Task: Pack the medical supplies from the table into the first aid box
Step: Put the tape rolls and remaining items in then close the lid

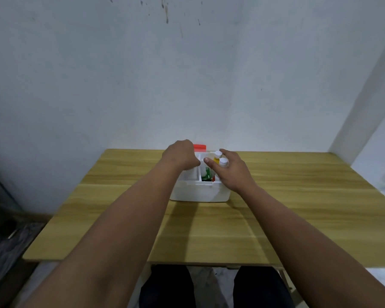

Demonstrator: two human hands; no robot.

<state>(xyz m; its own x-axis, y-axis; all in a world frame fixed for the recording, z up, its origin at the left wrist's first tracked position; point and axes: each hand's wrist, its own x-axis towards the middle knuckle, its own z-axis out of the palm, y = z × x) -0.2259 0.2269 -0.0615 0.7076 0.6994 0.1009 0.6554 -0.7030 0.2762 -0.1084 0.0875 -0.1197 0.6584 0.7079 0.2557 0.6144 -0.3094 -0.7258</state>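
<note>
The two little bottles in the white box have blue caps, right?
Not quite. In the head view, the two little bottles in the white box have white caps, not blue. They stand on the box's right side, by the right hand.

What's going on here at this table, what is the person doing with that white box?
A person is packing a white first aid box that sits on a wooden table. The right hand is over the box's right side, its fingers around two white-capped bottles standing in there. The left hand is curled over the left side; what it holds, if anything, is hidden. A green packet sits in the middle section, and something red shows behind the box.
</note>
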